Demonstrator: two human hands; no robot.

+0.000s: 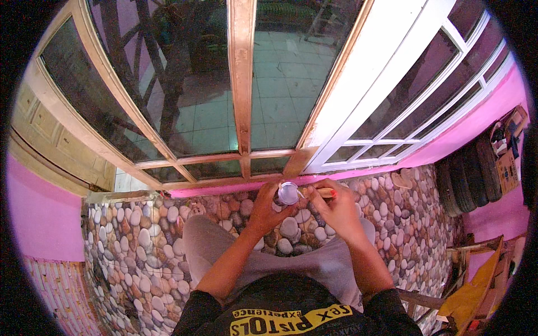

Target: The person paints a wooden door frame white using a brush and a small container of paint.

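My left hand is wrapped round a small round cup with a pale, whitish inside that looks like paint. In my right hand is a paintbrush with a wooden handle and a red end. Its tip points left and meets the cup's right rim; the bristles are too small to make out well. Both hands are close together above the floor, in front of the window frame. That frame is bare brown wood on its left and middle bars, and white on the wide post at the right.
Glass panes fill the window frame. A white-framed window continues to the right along a pink wall. Stacked tyres and a cardboard box stand at the far right. Wooden pieces lie lower right. Pebble-patterned floor surrounds my legs.
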